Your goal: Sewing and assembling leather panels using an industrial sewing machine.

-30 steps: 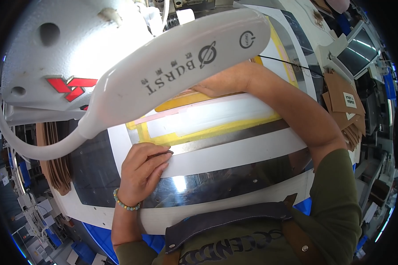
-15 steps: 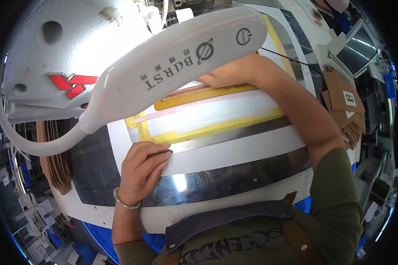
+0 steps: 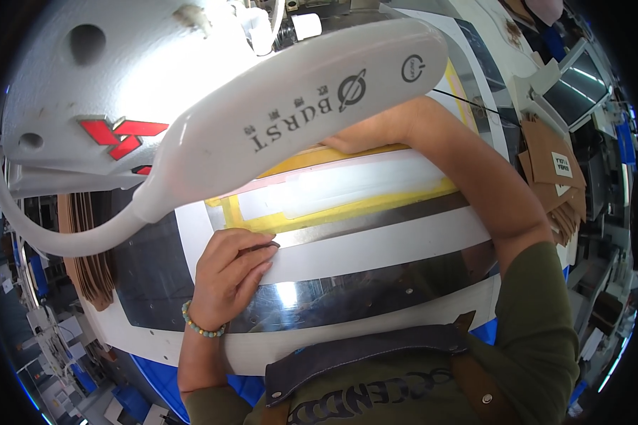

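The white lamp head [image 3: 298, 106] hides the fingers of the right hand [image 3: 368, 133] and whatever they touch, along with part of the yellow strip [image 3: 386, 149]. A dark bit [image 3: 273, 245] at the left hand's [image 3: 227, 273] fingertips is too small to identify. The top edge cuts off the white machine body [image 3: 49, 85]; the lower edge, the olive shirt [image 3: 539, 312].

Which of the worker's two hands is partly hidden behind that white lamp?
The right hand: the white lamp covers its fingers. The left hand, with a beaded bracelet at its wrist, lies clear of the lamp.
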Available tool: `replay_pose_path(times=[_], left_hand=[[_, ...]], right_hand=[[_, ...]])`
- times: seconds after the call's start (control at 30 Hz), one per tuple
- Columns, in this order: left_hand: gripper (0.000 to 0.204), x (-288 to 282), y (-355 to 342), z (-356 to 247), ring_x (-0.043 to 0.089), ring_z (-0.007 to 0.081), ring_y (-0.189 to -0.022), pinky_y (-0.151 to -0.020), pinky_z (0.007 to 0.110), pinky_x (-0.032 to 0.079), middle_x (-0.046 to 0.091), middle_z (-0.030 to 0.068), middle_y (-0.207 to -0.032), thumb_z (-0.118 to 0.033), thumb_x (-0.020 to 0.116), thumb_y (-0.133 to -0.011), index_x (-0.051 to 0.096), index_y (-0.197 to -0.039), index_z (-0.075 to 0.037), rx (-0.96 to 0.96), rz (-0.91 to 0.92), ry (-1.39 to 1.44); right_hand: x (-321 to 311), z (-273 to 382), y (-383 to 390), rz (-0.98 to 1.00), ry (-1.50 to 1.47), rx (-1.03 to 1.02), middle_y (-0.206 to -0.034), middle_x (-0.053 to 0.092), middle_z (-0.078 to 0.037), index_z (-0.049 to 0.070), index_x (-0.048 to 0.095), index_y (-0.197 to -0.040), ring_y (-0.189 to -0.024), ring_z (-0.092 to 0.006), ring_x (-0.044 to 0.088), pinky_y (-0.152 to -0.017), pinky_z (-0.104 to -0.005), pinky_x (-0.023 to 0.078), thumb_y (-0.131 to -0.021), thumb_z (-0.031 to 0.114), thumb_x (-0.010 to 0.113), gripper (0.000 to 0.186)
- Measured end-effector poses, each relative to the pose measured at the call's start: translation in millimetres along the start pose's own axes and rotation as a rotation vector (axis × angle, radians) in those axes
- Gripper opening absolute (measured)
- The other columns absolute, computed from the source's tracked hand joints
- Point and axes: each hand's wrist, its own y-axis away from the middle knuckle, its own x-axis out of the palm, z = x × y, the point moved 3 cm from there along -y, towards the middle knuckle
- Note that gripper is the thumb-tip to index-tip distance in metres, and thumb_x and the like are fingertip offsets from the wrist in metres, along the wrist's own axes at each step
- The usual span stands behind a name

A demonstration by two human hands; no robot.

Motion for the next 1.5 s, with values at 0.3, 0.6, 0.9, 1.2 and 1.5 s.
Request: replay_pose_path(times=[0.3, 0.6, 0.9, 1.2, 1.5], left_hand=[[0.024, -0.3, -0.2, 1.0, 0.069, 0.0308, -0.103, -0.09, 0.04, 0.056, 0.077, 0.0125, -0.115, 0.001, 0.08, -0.081, 0.08, -0.105, -0.002, 0.004, 0.002, -0.001], [0.025, 0.7, 0.6, 0.8, 0.069, 0.0304, -0.104, -0.09, 0.039, 0.056, 0.077, 0.0123, -0.116, 0.0, 0.081, -0.081, 0.08, -0.105, -0.003, 0.001, 0.0, -0.004], [0.024, 1.0, -0.4, 1.1, 0.069, 0.0304, -0.103, -0.09, 0.039, 0.055, 0.077, 0.0124, -0.115, -0.001, 0.081, -0.082, 0.08, -0.106, -0.003, 0.001, 0.006, -0.011], [0.024, 0.7, -1.8, -0.8, 0.069, 0.0302, -0.102, -0.088, 0.039, 0.055, 0.077, 0.0121, -0.112, 0.001, 0.081, -0.081, 0.08, -0.104, -0.002, 0.0, -0.004, -0.028], [0.024, 2.2, -0.3, 0.1, 0.068, 0.0296, -0.103, -0.087, 0.037, 0.056, 0.076, 0.0117, -0.111, 0.003, 0.08, -0.08, 0.08, -0.104, -0.001, -0.015, -0.003, -0.031]], right_hand=[[2.5, -1.7, 1.4, -0.082, -0.057, -0.042, -0.09, 0.068, -0.009, 0.004, 0.084, -0.091, -0.079, -0.029, 0.072, -0.072, -0.0437, 0.06, -0.087, 0.011, 0.077, 0.01], [1.6, -0.9, 0.3, -0.079, -0.047, -0.046, -0.092, 0.067, -0.009, 0.004, 0.084, -0.094, -0.078, -0.0281, 0.072, -0.071, -0.0429, 0.059, -0.087, 0.013, 0.079, 0.012], [7.0, -4.6, 4.1, -0.122, -0.054, -0.052, -0.093, 0.066, -0.007, 0.005, 0.083, -0.095, -0.078, -0.0286, 0.072, -0.069, -0.0445, 0.058, -0.092, 0.015, 0.076, 0.013], [15.6, -5.4, 6.9, -0.139, 0.036, -0.044, -0.096, 0.064, -0.007, 0.008, 0.083, -0.099, -0.079, -0.0296, 0.071, -0.07, -0.0462, 0.057, -0.095, 0.017, 0.074, 0.014], [22.2, -9.6, 7.6, -0.118, -0.036, -0.014, -0.096, 0.065, -0.006, 0.008, 0.084, -0.105, -0.079, -0.0293, 0.071, -0.072, -0.0455, 0.057, -0.095, 0.018, 0.073, 0.018]])
